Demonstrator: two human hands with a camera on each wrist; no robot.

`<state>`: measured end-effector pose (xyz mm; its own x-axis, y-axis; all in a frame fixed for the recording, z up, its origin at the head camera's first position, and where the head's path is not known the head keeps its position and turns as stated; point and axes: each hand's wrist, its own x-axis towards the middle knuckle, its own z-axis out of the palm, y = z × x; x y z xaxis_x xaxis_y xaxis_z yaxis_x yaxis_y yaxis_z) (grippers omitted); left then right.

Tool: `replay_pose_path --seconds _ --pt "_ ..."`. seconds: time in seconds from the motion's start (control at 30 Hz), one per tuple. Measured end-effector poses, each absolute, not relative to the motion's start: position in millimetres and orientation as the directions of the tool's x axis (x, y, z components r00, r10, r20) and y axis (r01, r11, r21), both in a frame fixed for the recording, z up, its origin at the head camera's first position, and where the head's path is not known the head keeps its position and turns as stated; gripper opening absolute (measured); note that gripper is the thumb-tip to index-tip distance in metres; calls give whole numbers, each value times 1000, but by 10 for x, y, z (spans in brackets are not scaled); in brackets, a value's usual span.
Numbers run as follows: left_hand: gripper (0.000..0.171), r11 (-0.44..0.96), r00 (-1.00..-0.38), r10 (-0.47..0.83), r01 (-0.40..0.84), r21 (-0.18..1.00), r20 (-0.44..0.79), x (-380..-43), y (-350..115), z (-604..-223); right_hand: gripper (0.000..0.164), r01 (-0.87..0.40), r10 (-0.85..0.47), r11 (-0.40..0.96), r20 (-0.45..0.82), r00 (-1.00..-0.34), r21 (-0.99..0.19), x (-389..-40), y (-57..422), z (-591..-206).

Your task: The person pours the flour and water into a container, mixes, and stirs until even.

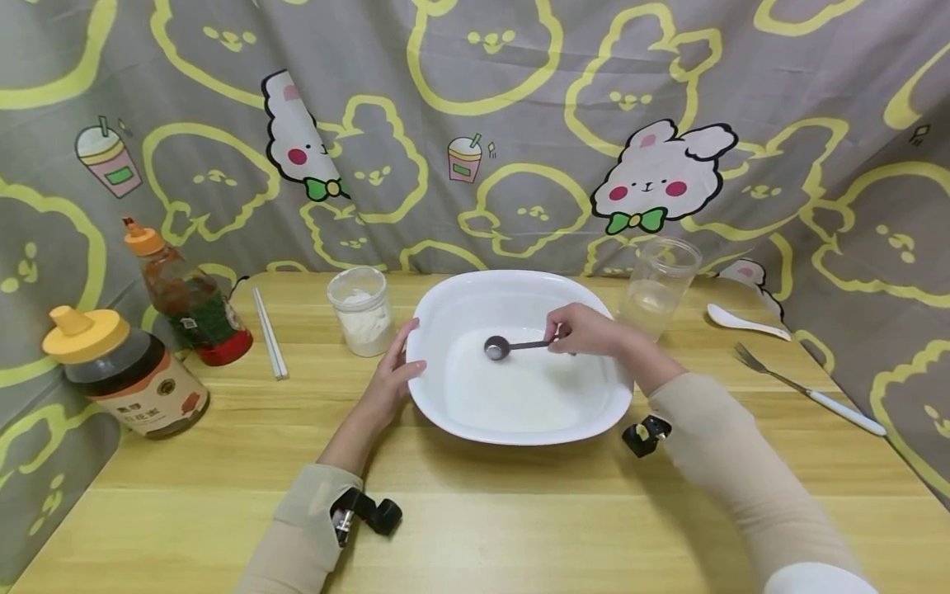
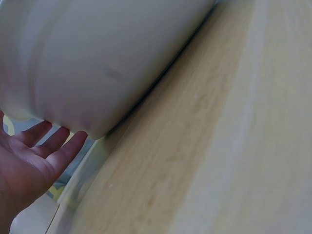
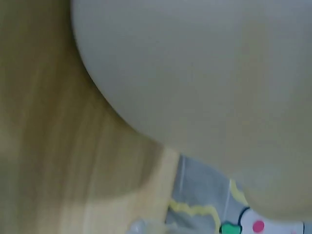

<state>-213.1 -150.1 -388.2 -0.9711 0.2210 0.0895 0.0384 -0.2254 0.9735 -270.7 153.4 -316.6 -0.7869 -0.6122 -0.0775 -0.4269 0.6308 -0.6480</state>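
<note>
A white plastic basin [image 1: 445, 330] stands mid-table with a whitish layer [image 1: 512, 396] across its bottom. At its left side, my left hand [image 1: 391, 371] holds the rim, thumb over the edge. The left wrist view shows the fingers of the left hand [image 2: 34, 156] against the outer wall of the basin [image 2: 112, 58]. My right hand [image 1: 586, 330] pinches the handle of a dark measuring spoon [image 1: 497, 347] over the inside of the basin. Whether its bowl touches the whitish layer, I cannot tell. In the right wrist view the basin wall [image 3: 195, 73] hides the right hand.
Left of the basin are a jar of white powder [image 1: 365, 318], chopsticks [image 1: 270, 334], a red sauce bottle [image 1: 193, 305] and a yellow-capped honey bottle [image 1: 134, 379]. To the right stand a clear cup [image 1: 656, 285], a white spoon [image 1: 745, 322] and a fork [image 1: 809, 392]. A curtain [image 1: 512, 148] hangs behind.
</note>
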Motion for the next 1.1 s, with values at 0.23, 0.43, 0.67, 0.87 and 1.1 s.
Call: replay_pose_path --seconds 0.23,0.43,0.67,0.87,1.1 --pt "66 -221 -969 227 49 974 100 -2141 -1515 -3881 4 -415 -713 558 -158 -683 -719 -2545 1425 -3198" --pt "65 -220 -969 228 46 974 97 -2146 -1515 -3884 8 -493 -758 577 -201 -621 -651 -2465 1635 -3047" --pt "66 -226 -968 227 51 973 103 -2142 -1514 -3883 12 -554 -681 684 -144 -718 -474 -2538 1847 -2903" --pt "66 -228 -969 225 45 973 97 -2139 -1514 -3884 8 -464 -584 744 -129 -802 -481 -2650 1776 -2965" --pt "66 -236 -969 223 51 970 105 -2134 -1503 -3892 4 -388 -627 627 -144 -765 -675 -2706 1530 -3160"
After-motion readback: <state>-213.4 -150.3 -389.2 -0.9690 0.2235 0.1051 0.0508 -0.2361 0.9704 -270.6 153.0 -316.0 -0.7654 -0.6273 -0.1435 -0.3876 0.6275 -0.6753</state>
